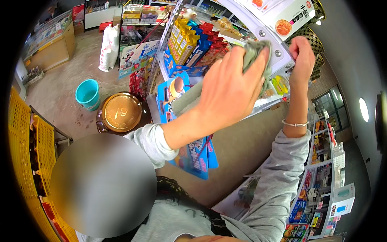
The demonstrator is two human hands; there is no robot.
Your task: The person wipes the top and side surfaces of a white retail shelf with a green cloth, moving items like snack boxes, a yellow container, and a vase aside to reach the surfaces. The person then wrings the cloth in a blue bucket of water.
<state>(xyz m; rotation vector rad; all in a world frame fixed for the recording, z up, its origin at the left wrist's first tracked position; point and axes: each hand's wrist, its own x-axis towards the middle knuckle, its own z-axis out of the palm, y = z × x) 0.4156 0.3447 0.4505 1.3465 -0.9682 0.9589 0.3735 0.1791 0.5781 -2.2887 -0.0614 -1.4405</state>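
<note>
My left hand [231, 83] grips a crumpled grey-green cloth [257, 54] against the white metal shelf [269, 45], near its round screws. A grey-green fabric end [189, 98] shows below that hand and appears to be part of the same cloth. My right hand [302, 59], with a bangle on its wrist, has its fingers curled at the shelf's outer edge; the fingertips are partly hidden. Yellow, blue and red snack packets [183, 39] stand in a blue display box beside my left hand. Above the cloth, a white snack box [290, 18] sits on the shelf.
Blue cartoon hang cards [193, 157] dangle below my left forearm. On the floor stand a brown jar with a gold lid [122, 112], a turquoise bucket [87, 93] and white sacks [108, 47]. Yellow perforated racks [45, 145] line the left; stocked shelves [317, 169] run along the right.
</note>
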